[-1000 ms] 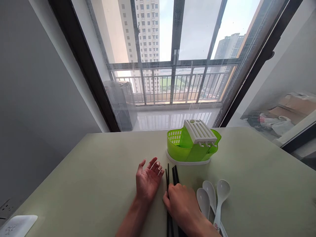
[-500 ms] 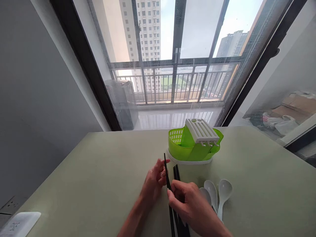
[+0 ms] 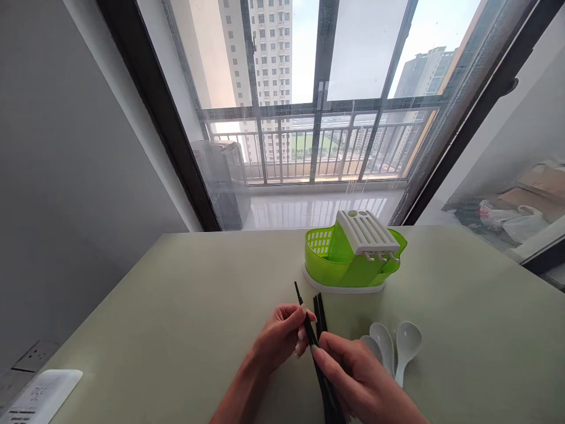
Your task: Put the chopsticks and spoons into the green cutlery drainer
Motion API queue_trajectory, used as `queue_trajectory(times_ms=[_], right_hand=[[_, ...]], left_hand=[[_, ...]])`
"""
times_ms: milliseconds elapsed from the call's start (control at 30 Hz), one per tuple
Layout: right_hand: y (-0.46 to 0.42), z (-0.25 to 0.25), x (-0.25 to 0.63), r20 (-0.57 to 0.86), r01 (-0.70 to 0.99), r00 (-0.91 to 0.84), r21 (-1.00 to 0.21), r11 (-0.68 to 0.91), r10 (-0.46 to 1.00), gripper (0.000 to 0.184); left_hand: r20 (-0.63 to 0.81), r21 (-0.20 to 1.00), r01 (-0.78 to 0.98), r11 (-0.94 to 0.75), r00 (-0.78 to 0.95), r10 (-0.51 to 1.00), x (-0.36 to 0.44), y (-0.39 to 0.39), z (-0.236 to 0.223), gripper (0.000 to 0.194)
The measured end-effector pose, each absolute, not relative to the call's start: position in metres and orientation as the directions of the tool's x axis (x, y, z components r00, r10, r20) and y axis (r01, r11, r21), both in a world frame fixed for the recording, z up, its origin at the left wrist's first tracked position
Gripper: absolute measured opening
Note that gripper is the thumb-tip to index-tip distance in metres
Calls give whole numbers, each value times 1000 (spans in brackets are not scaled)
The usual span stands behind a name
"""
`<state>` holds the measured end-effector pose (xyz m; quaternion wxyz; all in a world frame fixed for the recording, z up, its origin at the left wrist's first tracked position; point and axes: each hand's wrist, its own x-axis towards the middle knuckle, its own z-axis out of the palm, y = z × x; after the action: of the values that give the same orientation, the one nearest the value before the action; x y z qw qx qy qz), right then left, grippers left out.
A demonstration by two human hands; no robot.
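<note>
My left hand (image 3: 282, 337) pinches a black chopstick (image 3: 302, 301) that tilts up off the pale green table (image 3: 176, 306). My right hand (image 3: 353, 377) grips the same bundle of black chopsticks (image 3: 321, 309) lower down, fingers curled round them. Further chopsticks lie flat beside the lifted one. A green plastic cutlery holder (image 3: 348, 265) with a white slotted lid stands just beyond the chopstick tips. Three white spoons (image 3: 395, 347) lie on the table to the right of my right hand.
A white flat object (image 3: 42, 397) sits at the table's near left corner. A large window with dark frames (image 3: 318, 106) rises behind the table's far edge. Boxes and bags (image 3: 516, 206) lie past the glass on the right.
My left hand, open palm-up a second ago, has closed on a chopstick. My right hand has lifted from flat on the bundle and now grips it; one chopstick has risen off the table.
</note>
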<state>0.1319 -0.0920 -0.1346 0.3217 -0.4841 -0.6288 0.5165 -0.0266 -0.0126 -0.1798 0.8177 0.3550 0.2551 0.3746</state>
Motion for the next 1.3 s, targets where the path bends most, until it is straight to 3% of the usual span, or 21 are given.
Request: queue_trajectory(times_ms=[600,700,867,933,1067,1300], right_hand=[[-92,-147,130,-143,168,-261,-981,-101,955,44],[-92,-143,128,-138,138,-252,-985,-105,958,46],[-95,-132,135,-165,279,-334,-958,-70,928,57],[-97,-133,140,-188,257,-327,-961,-105,926,58],[-99,-149,150,-310,137,-337,-950,-279,889,60],[-98,-151,164,-120,308,-35,-946,-104,992,55]], left_hand=[[-156,816,-377,439,588,794,-20,-15,-179,47],[-193,752,-485,446,485,853,-23,-12,-176,43],[-270,615,-709,346,223,937,-31,0,-176,38],[-289,588,-751,300,151,945,-32,3,-177,39],[-277,611,-761,218,52,960,-30,5,-176,42],[-208,683,-712,163,24,978,-26,4,-175,43]])
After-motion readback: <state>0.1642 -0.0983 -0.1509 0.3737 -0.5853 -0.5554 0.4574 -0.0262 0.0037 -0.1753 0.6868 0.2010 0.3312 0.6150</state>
